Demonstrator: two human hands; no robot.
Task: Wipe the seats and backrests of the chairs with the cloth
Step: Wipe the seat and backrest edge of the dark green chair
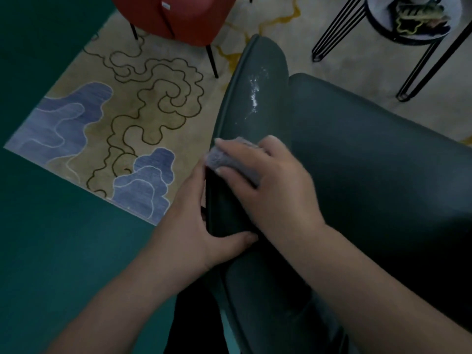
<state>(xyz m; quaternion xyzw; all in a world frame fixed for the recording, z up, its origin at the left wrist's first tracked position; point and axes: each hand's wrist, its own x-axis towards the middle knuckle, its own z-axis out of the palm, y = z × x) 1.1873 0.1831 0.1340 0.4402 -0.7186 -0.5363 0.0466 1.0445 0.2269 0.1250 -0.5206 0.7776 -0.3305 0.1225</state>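
Where rug [102, 129] spreads, red chair [178, 19] stands near stool [398, 34].

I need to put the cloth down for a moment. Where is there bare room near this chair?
The dark seat right of the right hand is bare. So is the rug between the red chair and the backrest. The small table is crowded.
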